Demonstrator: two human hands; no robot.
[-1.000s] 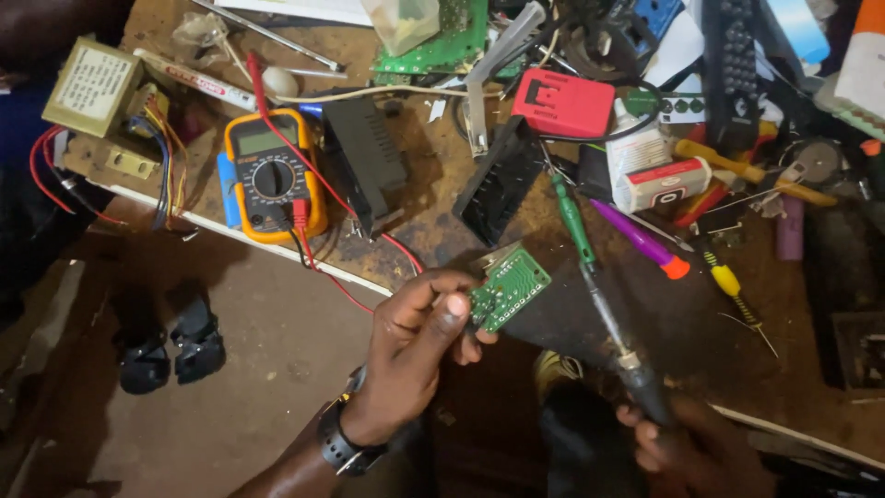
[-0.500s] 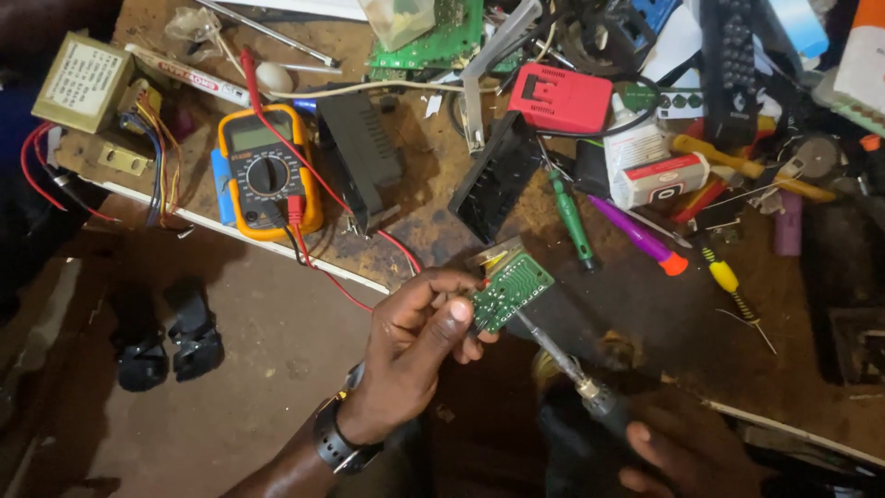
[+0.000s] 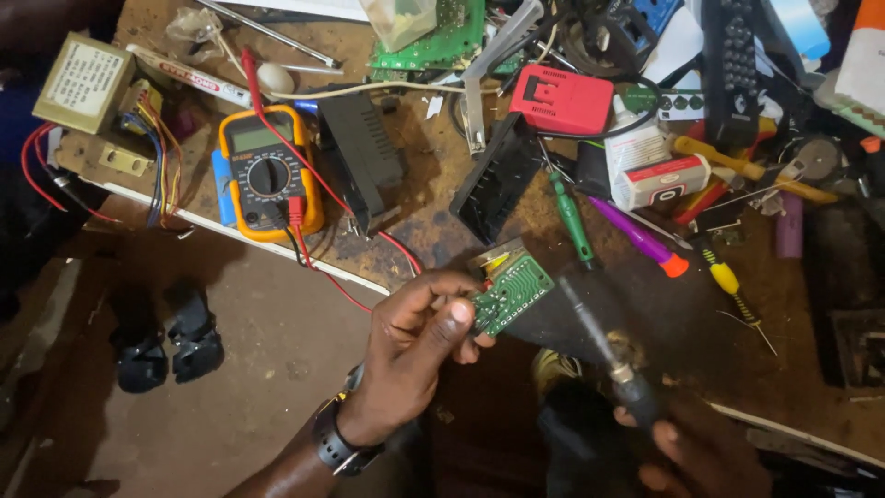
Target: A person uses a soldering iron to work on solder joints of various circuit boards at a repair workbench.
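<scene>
Left hand [image 3: 419, 346] grip pinches one green circuit board [image 3: 513, 293]; right hand [image 3: 687, 452] grips one soldering iron [image 3: 599, 346]

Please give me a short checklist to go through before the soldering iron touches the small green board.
1. Left hand grips the green circuit board by its edge: ok.
2. Solder side faces up: ok.
3. Right hand holds the soldering iron by its handle: ok.
4. Tip is apart from the board: ok, close beside it.
5. Tip is hot and tinned: cannot tell, blurred.
6. Red multimeter lead is away from the tip: ok.
</scene>
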